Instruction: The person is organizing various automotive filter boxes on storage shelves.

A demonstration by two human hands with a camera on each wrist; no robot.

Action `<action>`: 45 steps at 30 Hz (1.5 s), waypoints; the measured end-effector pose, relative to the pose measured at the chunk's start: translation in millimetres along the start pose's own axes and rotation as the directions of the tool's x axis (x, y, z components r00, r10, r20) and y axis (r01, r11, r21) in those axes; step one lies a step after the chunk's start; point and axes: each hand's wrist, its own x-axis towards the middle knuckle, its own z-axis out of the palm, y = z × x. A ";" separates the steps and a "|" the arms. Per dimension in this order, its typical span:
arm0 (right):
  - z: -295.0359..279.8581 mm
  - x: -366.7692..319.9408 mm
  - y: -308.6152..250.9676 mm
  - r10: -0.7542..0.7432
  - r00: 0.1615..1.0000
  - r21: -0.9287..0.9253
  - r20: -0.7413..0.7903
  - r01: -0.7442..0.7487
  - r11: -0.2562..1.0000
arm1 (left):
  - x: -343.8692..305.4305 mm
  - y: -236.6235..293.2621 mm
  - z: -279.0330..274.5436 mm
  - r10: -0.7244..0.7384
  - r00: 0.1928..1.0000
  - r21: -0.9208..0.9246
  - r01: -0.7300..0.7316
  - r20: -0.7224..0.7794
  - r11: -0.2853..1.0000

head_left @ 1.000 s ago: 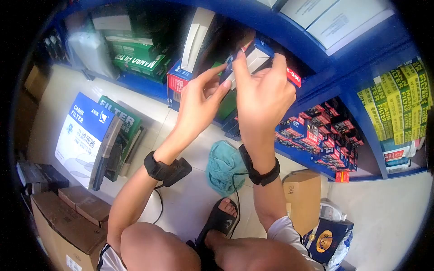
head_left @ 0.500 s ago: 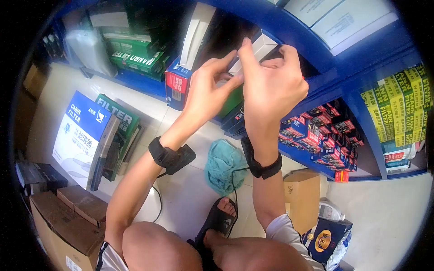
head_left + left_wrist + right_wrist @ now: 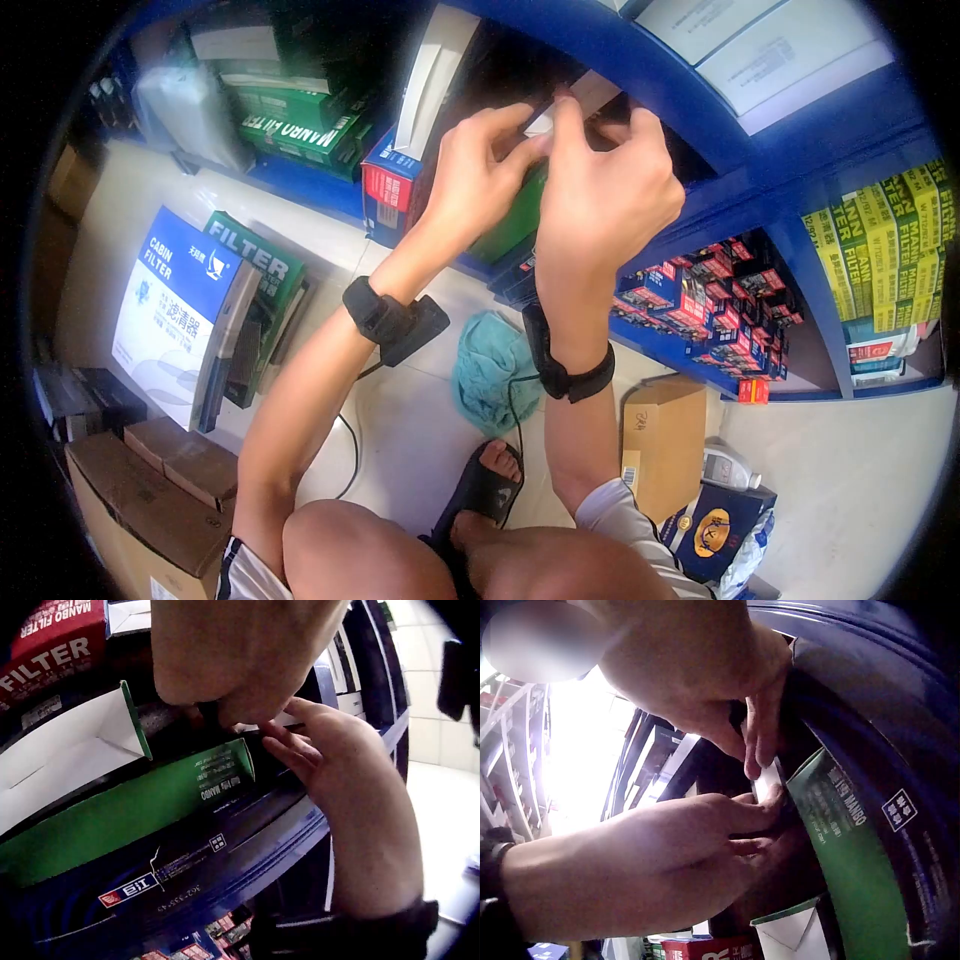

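Note:
In the head view, a slim carton (image 3: 593, 94) with a pale end is partly inside the dark shelf opening, mostly hidden by fingers. My right hand (image 3: 612, 195) grips it from the near side, thumb and fingers on either side. My left hand (image 3: 478, 178) pinches its lower left end, fingertips close to the right thumb. A white strip of the carton (image 3: 766, 784) shows between both hands in the right wrist view. Beside it stands a green filter box (image 3: 855, 847), its lettering facing out. That green box (image 3: 142, 810) lies just below the hands in the left wrist view.
A blue shelf edge (image 3: 740, 165) runs below the opening. A red and blue box (image 3: 390, 185) stands left of the hands. A cabin filter box (image 3: 175, 320) leans on the floor, and a teal cloth (image 3: 490, 370) lies beneath. Cardboard boxes (image 3: 665, 440) stand on the floor.
The carton has gone deeper into the shelf opening, with less of it showing. Both hands have moved with it, slightly up and right in the head view, still gripping it.

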 end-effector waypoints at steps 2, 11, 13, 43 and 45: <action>-3.7 -3.3 -2.6 0.010 0.999 0.034 0.042 -0.011 0.999 | 4.6 -1.6 0.4 -0.003 1.000 0.057 0.002 0.024 0.998; 7.7 -17.4 -0.2 -0.002 0.998 0.217 0.062 -0.011 0.976 | 9.8 -25.8 4.8 -0.007 1.000 -0.150 0.010 0.019 0.989; 8.0 -19.7 -0.7 0.057 0.990 0.256 0.129 -0.089 0.963 | 10.4 -25.4 3.1 -0.057 0.996 -0.127 0.066 0.073 0.990; -5.3 -32.6 2.2 0.177 0.920 0.386 0.350 -0.314 0.867 | 5.1 -8.3 14.0 -0.160 0.966 -0.658 0.255 0.202 0.709; -9.0 -30.9 1.0 0.191 0.904 0.413 0.382 -0.352 0.840 | 5.2 -9.1 13.1 -0.159 0.963 -0.662 0.266 0.219 0.701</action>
